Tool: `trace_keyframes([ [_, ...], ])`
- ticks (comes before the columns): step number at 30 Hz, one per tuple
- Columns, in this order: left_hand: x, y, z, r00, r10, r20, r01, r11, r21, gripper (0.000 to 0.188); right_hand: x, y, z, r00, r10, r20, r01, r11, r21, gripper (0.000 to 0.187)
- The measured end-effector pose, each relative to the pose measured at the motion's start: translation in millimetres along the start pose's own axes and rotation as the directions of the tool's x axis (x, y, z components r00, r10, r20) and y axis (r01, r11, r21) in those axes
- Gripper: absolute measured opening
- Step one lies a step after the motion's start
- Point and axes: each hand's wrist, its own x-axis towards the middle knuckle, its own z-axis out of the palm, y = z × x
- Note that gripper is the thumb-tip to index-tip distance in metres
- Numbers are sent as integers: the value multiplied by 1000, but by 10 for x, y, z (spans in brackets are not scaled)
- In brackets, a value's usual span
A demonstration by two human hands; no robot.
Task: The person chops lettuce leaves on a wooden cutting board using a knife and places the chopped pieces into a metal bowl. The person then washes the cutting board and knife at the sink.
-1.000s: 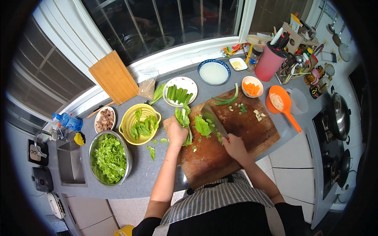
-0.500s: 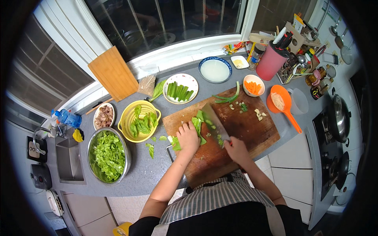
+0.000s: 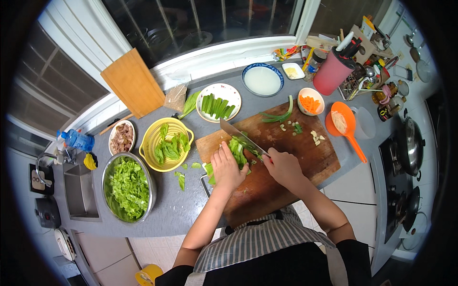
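While pinned under left-hand fingers [image 3: 224, 159], leafy greens [image 3: 237, 148] bunched beside gripped knife [image 3: 241, 137].

Cutting board [image 3: 286, 162] lies centre on the surface [image 3: 171, 209]. Leafy greens [image 3: 237, 148] lie on the board's 9 o'clock part, under the knife [image 3: 241, 137]. Colander [image 3: 167, 144] sits at the board's 9 o'clock; metal bowl [image 3: 127, 187] at 8 o'clock. Plate of cut stalks [image 3: 218, 102] at 11; carrot bowl [image 3: 310, 101] at 1.
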Motion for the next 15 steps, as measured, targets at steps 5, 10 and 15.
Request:
trace_keyframes([
  [5,-122,113,-76,976,-217,21,214,973,81,110,-7,-71,-121,996,-72,59,72,997,-4,25],
  [10,-126,105,210,965,-256,65,235,944,231,95,-2,-82,-138,966,-244,83,252,961,-114,25],
  [15,-95,-5,410,975,-218,39,201,946,255,79,-17,-86,-224,968,-242,63,247,965,-89,25],
])
